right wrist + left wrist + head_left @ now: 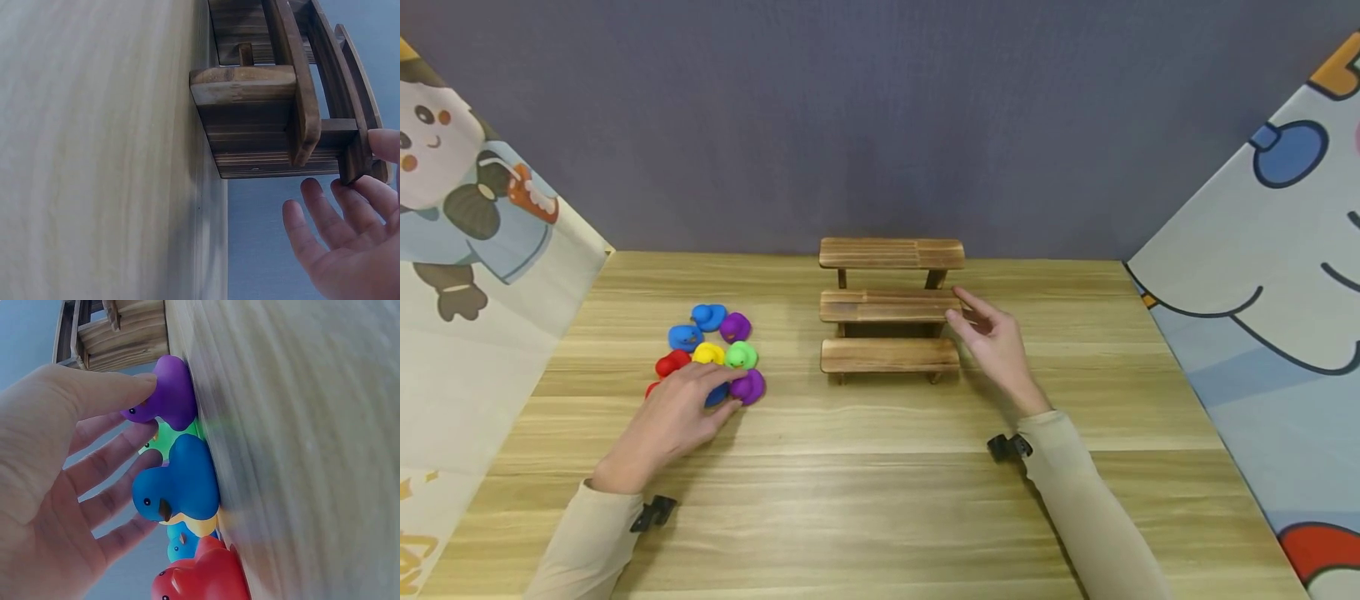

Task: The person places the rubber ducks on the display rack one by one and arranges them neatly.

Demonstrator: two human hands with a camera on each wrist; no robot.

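the purple duck (748, 387) sits on the table (880, 500), pinched by thumb and fingers of the left hand (677, 412); a blue duck (181, 478) and green duck (741, 355) crowd it; the right hand (997, 352) pinches the wooden stand (889, 356) by its middle step (887, 306), grey wall (865, 125) behind

Ducks (708, 353) and shelf (891, 307) on table (850, 492)
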